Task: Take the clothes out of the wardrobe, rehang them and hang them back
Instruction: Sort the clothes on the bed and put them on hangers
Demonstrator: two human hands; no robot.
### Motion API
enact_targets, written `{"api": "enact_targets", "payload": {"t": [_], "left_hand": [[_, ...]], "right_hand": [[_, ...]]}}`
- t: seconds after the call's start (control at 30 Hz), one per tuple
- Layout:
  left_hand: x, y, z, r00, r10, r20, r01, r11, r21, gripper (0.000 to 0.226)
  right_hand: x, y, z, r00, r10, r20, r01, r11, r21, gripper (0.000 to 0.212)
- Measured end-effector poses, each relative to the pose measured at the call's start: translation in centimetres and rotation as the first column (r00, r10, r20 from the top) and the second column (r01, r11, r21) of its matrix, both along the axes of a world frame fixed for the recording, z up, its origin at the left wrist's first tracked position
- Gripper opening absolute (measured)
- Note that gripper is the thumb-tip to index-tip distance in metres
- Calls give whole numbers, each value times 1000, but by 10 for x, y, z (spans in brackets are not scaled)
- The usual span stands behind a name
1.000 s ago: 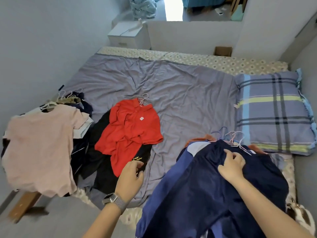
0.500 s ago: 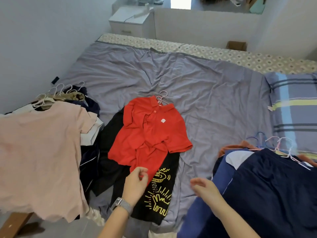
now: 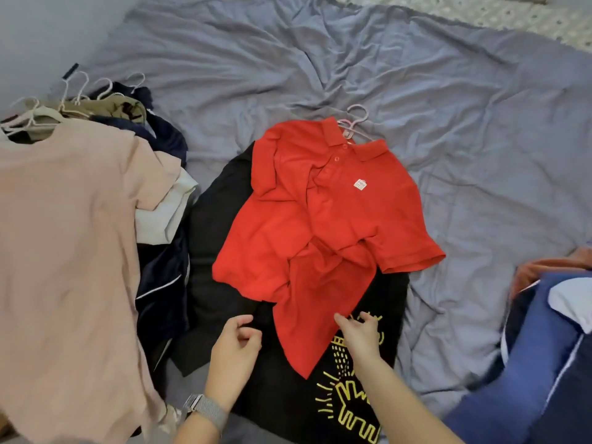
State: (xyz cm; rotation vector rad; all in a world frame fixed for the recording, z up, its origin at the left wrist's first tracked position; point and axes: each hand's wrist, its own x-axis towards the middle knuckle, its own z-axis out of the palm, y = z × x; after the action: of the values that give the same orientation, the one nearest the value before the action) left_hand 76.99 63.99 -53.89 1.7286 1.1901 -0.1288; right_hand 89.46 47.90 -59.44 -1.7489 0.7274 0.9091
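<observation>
The clothes are already out of the wardrobe and lie on the bed [image 3: 448, 91]: a pile on hangers at the left topped by a pink T-shirt [image 3: 64, 235], another blue heap [image 3: 551, 363] at the right edge. Rehanging seems under way, with the return to the wardrobe left. The red polo shirt [image 3: 323, 225] lies crumpled in the middle over a black printed T-shirt [image 3: 352, 405], its pink hanger [image 3: 354, 123] poking from the collar. The left hand [image 3: 235, 350] hovers loosely curled, holding nothing, near the hem; the right hand [image 3: 360, 333] touches the red hem with fingers spread.
</observation>
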Motion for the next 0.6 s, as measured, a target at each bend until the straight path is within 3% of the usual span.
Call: {"api": "enact_targets", "payload": {"t": [0.07,0.17,0.27,0.37,0.47,0.53,0.6], "left_hand": [[-2,-1,-14,1000,16,-14,-16,1000,-14,25],[-2,-10,-25,999,15,-48,-15,1000,2,26],[4,-16,-23,998,-9,-69,14,997,72,29],[17,-7,-19,999,-24,-47,32,982,184,34],[35,11,-26,999,-41,-27,47,958,282,44],[48,22,-36,992,-89,-84,114,926,359,55],[60,26,-45,977,-89,-194,159,910,384,70]], "right_hand": [[4,11,-14,998,67,14,-66,994,-83,73],[-7,18,-20,980,198,-5,-198,980,-35,34],[-29,5,-20,992,126,-30,-122,987,101,35],[-50,-31,-10,999,0,-50,10,983,184,17],[-64,-86,-10,986,127,-104,-104,973,205,24],[-64,-123,-27,866,456,-206,-418,886,201,26],[-61,-157,-42,609,758,-234,-712,652,261,35]]}}
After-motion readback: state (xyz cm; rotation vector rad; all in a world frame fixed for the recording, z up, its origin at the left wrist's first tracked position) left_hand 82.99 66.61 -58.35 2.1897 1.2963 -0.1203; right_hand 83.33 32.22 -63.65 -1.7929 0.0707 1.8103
